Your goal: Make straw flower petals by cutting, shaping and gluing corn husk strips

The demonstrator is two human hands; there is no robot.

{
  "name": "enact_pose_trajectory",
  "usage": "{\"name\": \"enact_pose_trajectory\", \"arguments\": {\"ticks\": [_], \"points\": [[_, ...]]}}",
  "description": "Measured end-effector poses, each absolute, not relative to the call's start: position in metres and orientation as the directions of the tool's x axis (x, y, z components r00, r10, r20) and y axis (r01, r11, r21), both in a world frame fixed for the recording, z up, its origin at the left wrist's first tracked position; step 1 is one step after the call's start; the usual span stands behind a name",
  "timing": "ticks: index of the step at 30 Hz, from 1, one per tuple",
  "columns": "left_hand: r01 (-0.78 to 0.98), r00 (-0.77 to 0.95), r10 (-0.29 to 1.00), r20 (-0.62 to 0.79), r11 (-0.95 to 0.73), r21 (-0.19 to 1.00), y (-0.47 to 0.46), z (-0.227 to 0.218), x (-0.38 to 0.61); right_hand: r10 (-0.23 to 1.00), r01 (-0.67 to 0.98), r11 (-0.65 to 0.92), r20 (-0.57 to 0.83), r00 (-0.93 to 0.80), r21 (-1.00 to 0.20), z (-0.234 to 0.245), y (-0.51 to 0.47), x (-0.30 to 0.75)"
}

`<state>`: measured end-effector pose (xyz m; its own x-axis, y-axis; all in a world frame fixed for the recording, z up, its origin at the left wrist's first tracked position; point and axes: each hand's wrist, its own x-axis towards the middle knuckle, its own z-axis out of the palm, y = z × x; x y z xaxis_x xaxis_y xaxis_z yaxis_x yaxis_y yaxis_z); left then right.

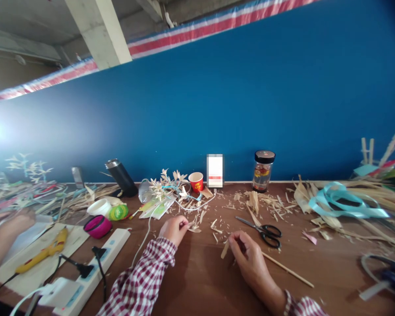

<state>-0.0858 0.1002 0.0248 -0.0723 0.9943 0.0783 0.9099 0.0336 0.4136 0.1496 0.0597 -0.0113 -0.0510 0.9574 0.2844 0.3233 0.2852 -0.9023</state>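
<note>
My left hand [175,229] rests on the brown table [197,281] with its fingers pinched on a small pale straw piece [194,228]. My right hand [246,259] lies a little to the right, fingers curled round another pale straw strip [224,250]. Black-handled scissors [261,229] lie just beyond my right hand. A thin wooden stick [288,270] runs along the table to the right of that hand. Straw scraps [256,202] are scattered ahead of both hands. Both sleeves are red-and-white checked.
At left lie a white power strip [95,267] with plugs, a yellow glue gun [42,252], a pink round case [98,226] and another person's hands [6,224]. Along the blue wall stand a black flask [121,177], a red cup [196,181] and a jar [262,171]. Light-blue ribbon [345,204] lies at right.
</note>
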Motion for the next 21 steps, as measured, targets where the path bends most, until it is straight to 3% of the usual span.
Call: {"name": "enact_pose_trajectory", "arguments": {"ticks": [3, 6, 12, 16, 21], "points": [[0.854, -0.059, 0.995, 0.082, 0.008, 0.519, 0.098, 0.024, -0.087, 0.956, 0.311, 0.289, 0.289, -0.048, -0.906, -0.011, 0.06, 0.149], [0.848, 0.013, 0.999, 0.036, -0.03, 0.53, 0.097, 0.018, -0.088, 0.957, 0.327, 0.288, 0.286, -0.056, -0.9, -0.012, 0.06, 0.149], [0.921, 0.013, 0.996, -0.085, 0.021, 0.389, 0.099, 0.014, -0.087, 0.964, 0.343, 0.267, 0.254, -0.082, -0.901, -0.013, 0.06, 0.149], [0.964, -0.049, 0.994, -0.098, 0.073, 0.255, 0.099, 0.022, -0.083, 0.964, 0.331, 0.264, 0.252, -0.082, -0.906, -0.015, 0.061, 0.15], [0.979, -0.058, 0.994, -0.092, 0.074, 0.187, 0.098, 0.025, -0.081, 0.963, 0.336, 0.268, 0.254, -0.086, -0.903, -0.013, 0.061, 0.149]]}}
